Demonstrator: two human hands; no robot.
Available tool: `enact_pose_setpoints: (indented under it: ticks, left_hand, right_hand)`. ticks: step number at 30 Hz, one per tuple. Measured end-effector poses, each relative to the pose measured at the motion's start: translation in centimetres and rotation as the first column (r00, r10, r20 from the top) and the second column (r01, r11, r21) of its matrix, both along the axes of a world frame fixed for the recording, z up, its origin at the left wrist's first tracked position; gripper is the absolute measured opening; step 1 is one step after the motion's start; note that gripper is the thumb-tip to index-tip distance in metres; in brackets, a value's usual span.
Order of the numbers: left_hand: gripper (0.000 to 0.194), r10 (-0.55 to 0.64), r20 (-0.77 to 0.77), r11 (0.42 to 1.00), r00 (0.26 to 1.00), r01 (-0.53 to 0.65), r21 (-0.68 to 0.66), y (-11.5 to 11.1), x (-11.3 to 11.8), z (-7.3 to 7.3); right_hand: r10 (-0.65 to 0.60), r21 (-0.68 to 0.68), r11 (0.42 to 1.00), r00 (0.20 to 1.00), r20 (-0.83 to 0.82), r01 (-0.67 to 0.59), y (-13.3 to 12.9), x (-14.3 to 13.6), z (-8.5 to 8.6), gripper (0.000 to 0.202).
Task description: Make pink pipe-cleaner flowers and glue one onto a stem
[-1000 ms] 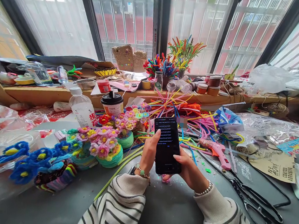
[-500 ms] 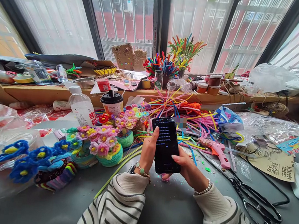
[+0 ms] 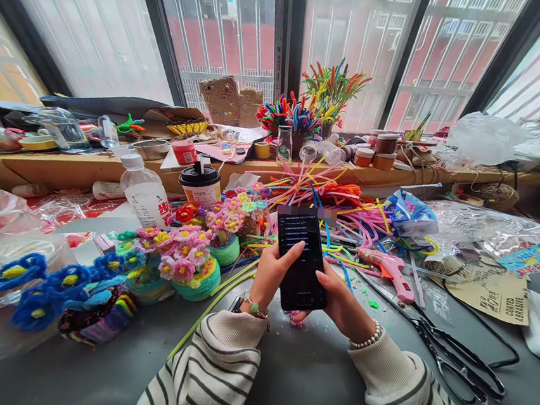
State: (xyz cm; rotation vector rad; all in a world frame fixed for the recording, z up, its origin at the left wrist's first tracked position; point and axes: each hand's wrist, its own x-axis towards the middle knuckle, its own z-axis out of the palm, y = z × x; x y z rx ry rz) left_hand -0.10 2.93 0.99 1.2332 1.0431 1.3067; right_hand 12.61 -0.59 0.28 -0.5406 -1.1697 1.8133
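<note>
A black phone with lines of light text on its dark screen is held upright over the grey table. My left hand grips its left side, the thumb lying across the screen. Around the phone's lower right edge is my right hand, its thumb at the side and fingers partly hidden behind. A small pink fuzzy piece shows just below the phone. Behind the phone lies a pile of coloured pipe cleaners.
Pink glue gun and black-handled scissors lie at the right. Pink flower pots, blue fuzzy flowers, a plastic bottle and a lidded cup stand at the left. Jars line the windowsill.
My left thumb has moved from the phone's upper left edge down and right onto the middle of the screen. The right hand keeps its hold, and the view has shifted slightly.
</note>
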Motion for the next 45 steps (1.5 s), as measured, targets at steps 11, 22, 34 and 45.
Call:
enact_pose_setpoints:
  ticks: [11,22,34,45]
  left_hand:
    - [0.029,-0.089,0.101,0.996,0.991,0.088,0.008,-0.37,0.06,0.29]
    - [0.042,-0.045,0.178,0.999,0.983,0.047,-0.008,-0.42,-0.02,0.42]
    - [0.024,-0.081,0.002,0.995,0.997,0.081,0.057,-0.78,0.04,0.70]
    - [0.061,-0.082,0.354,0.991,0.931,0.113,-0.066,-0.07,0.18,0.56]
  right_hand:
    - [-0.023,0.014,1.000,1.000,-0.005,0.023,0.16,-0.12,-0.01,0.054]
    - [0.017,0.029,0.999,0.999,0.028,-0.018,-0.30,-0.10,0.46,0.046]
    - [-0.032,0.022,0.999,0.999,0.000,0.032,-0.14,0.00,0.15,0.048]
    - [0.017,0.057,0.998,0.997,0.081,-0.022,-0.02,-0.15,-0.05,0.044]
